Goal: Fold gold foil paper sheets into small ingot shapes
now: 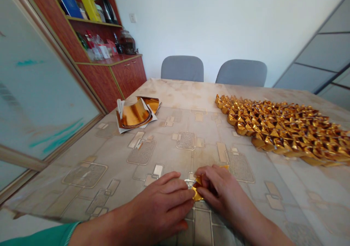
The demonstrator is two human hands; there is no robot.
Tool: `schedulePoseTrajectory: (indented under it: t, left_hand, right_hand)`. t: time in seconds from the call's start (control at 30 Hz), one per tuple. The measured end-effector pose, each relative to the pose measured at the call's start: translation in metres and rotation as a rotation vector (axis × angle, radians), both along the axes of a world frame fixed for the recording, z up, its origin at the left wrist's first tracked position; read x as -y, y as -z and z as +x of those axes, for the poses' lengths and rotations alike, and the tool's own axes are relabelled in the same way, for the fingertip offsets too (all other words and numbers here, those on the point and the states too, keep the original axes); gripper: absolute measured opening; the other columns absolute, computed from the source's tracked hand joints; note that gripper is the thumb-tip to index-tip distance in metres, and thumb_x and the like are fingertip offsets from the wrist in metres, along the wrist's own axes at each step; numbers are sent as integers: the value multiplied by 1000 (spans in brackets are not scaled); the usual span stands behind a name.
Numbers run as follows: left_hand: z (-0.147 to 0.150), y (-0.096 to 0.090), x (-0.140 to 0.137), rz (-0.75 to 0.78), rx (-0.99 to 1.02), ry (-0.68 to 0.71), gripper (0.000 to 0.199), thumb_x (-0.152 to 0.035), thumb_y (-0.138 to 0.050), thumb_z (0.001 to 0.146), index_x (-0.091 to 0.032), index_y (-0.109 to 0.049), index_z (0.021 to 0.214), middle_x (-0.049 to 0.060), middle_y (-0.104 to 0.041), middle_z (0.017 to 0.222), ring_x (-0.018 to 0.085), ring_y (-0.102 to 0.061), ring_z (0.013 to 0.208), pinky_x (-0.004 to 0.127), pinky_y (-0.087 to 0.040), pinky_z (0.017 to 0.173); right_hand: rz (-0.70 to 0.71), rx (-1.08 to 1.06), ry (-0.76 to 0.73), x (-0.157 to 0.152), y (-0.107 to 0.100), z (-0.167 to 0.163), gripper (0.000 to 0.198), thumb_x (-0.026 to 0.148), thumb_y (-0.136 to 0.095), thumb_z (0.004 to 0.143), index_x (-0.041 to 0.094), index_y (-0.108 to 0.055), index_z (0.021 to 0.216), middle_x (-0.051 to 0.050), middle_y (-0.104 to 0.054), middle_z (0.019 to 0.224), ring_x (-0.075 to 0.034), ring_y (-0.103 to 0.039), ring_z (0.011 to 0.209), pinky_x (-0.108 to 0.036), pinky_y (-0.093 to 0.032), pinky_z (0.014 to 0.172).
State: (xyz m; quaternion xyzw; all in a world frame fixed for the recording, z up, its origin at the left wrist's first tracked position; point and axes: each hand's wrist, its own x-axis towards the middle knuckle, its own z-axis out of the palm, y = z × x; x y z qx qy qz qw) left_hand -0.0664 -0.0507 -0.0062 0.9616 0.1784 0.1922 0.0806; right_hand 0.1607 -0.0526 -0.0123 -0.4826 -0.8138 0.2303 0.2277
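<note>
Gold foil (pixel 197 195) is sitting pinched in your right hand (pixel 224 189), while your left hand (pixel 163 203), finger grip unclear, is apparently bracing it.

The foil piece (pixel 198 195) is bright yellow-gold, while the rows of folded pieces (pixel 284 129) gleam a deeper, coppery gold with dark brown shadows. The stacked sheets (pixel 135 114) are shiny amber-gold, with white showing at their edges. Beige covers the tabletop (pixel 175 162), patterned with linked, overlapping rounded rectangles, some cream, some speckled grey, outlined in pale metallic lines. The sleeve (pixel 46 235) is green. Both chairs (pixel 182 68) (pixel 242 71) are plain grey, the wall (pixel 207 23) bluish white, the cabinet (pixel 128 74) reddish brown with yellowish trim. Teal streaks mark the pale blue-grey door panel (pixel 35 93).
</note>
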Motion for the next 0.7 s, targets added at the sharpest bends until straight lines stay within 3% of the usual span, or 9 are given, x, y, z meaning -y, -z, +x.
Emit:
schedulePoseTrajectory:
  t: [0.17, 0.3, 0.43, 0.7]
  left_hand:
    - [1, -1, 0, 3, -30, -12, 27, -31, -57, 94, -17, -61, 117, 6, -71, 109, 21, -60, 108, 43, -33, 114]
    - [7, -2, -6, -15, -61, -9, 14, -24, -52, 96, -20, -63, 104, 1, -71, 95, 17, -61, 91, 41, -32, 113]
    - [12, -1, -10, 16, -70, -16, 16, -18, -47, 97, -21, -62, 102, -1, -67, 84, 14, -59, 79, 41, -30, 113]
    - [9, 3, -7, 7, -106, -7, 17, -22, -56, 91, -21, -59, 108, 0, -67, 92, 16, -59, 88, 45, -21, 118]
  right_hand:
    - [143, 89, -25, 2, 4, -1, 19, 8, -68, 84, 20, -53, 86, -1, -60, 82, -21, -54, 76, -33, -40, 67]
    - [239, 191, -42, 4, 5, -1, 20, 8, -69, 82, 19, -53, 83, -3, -59, 82, -24, -53, 76, -36, -41, 67]
    - [212, 203, -56, 6, 3, 2, 21, 9, -70, 82, 19, -52, 85, -3, -59, 82, -24, -53, 77, -36, -42, 68]
    - [181, 170, -98, 6, 4, 16, 18, 12, -67, 87, 20, -52, 87, -4, -59, 86, -23, -53, 81, -34, -42, 68]
